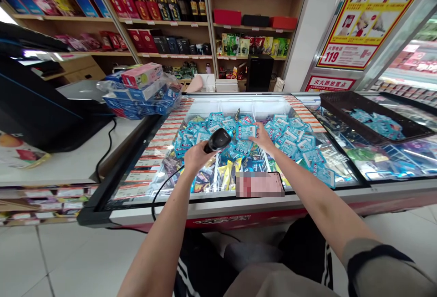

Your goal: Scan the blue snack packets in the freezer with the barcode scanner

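Observation:
My left hand (197,156) is wrapped round the handle of a black barcode scanner (219,140), whose head points to the right. A black cord (167,182) runs from it down over the freezer's front edge. Between the fingers and thumb of my right hand (263,138) is a light-blue packet (246,131), held just right of the scanner head. Many similar blue packets (290,140) lie heaped on the glass top of the chest freezer (205,203), on both sides of my hands. A phone (261,184) with a blurred-out screen lies near the front edge.
A dark tray (362,126) with more blue packets rests on the freezer at the right. At the left, a plastic-wrapped bundle of boxes (141,89) sits beside a black checkout machine (41,101). Stocked shelves (167,19) stand behind.

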The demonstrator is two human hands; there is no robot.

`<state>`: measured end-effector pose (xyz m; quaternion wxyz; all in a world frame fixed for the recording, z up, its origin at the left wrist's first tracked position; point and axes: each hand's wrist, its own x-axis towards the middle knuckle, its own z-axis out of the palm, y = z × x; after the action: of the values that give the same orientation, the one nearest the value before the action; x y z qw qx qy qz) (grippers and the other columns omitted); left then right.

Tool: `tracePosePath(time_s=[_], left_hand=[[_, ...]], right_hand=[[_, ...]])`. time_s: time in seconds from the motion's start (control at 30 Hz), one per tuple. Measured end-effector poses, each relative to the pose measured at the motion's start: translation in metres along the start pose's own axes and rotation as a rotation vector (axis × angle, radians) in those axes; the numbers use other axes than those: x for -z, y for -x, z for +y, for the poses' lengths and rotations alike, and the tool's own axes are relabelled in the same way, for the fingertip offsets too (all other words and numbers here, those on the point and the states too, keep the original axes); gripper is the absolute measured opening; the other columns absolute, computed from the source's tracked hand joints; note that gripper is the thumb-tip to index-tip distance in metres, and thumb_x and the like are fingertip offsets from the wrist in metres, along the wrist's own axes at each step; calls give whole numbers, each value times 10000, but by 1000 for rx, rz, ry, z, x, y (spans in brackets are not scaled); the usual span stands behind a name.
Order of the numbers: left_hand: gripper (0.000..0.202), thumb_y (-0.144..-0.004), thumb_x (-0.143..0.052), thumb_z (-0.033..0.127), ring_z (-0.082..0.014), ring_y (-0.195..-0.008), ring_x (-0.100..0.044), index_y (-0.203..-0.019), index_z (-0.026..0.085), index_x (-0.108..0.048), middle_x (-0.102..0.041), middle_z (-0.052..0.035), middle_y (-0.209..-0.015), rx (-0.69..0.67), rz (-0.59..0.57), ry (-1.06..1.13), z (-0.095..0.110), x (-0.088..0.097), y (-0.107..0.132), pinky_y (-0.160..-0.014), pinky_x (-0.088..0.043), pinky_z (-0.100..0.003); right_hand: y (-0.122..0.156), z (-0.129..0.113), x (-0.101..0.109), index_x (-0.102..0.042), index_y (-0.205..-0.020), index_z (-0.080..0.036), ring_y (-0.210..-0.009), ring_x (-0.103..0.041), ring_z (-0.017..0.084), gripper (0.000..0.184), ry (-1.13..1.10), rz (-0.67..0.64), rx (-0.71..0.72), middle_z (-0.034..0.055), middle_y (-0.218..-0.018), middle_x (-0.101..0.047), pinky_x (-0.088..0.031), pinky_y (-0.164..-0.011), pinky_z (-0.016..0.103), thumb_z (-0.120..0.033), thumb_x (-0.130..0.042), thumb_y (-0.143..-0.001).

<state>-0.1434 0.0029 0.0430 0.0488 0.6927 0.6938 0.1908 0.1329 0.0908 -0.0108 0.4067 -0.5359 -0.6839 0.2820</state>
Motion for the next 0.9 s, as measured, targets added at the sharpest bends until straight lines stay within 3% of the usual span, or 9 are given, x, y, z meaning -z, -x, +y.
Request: tracePosePath(time_s=[0.1, 0.27, 0.5, 0.67, 0.9], left_hand=[[532, -672, -476, 681, -230, -789, -608, -945, 252, -631, -677, -47, -849, -12, -1, -18, 2, 0, 1, -553, -343, -247], [517, -682, -476, 669, -225, -798, -609, -943, 250, -631, -677, -46, -830, -12, -24, -45, 13, -3, 2, -566, -349, -240], [468, -697, -501, 618, -222, -794, -609, -981, 270, -632, -677, -30, -861, -123, -41, 12, 43, -14, 2, -575, -350, -243], [451, -691, -509, 616, -223, -779, -608, -951, 269, -636, -675, -30, -809, -132, -39, 12, 54, -18, 0, -578, -345, -247], [460, -697, -485, 640, -206, -774, -604, -935, 274, -630, -677, -27, -832, -125, -42, -10, 56, -22, -1, -575, -346, -242]], right_hand=[[3, 11, 7, -299, -1267, -226, -681, -561, 141, 684, -198, 147, 1, 14, -882, -558, -518, -614, 333, -362, -621, -679], [14, 23, 18, -486, -1069, -184, -785, -571, 169, 430, -362, 282, 0, 69, -949, -587, -528, -657, 343, -435, -557, -727], [30, 29, 30, -446, -1202, -201, -615, -497, 121, 539, -344, 371, -46, 4, -757, -500, -522, -561, 298, -547, -428, -789], [34, 27, 31, -353, -1284, -211, -522, -423, 113, 534, -266, 339, -21, -29, -655, -409, -507, -521, 298, -516, -336, -846], [30, 31, 25, -293, -1296, -204, -521, -463, 107, 564, -177, 264, -43, -23, -712, -442, -505, -513, 286, -318, -461, -770]])
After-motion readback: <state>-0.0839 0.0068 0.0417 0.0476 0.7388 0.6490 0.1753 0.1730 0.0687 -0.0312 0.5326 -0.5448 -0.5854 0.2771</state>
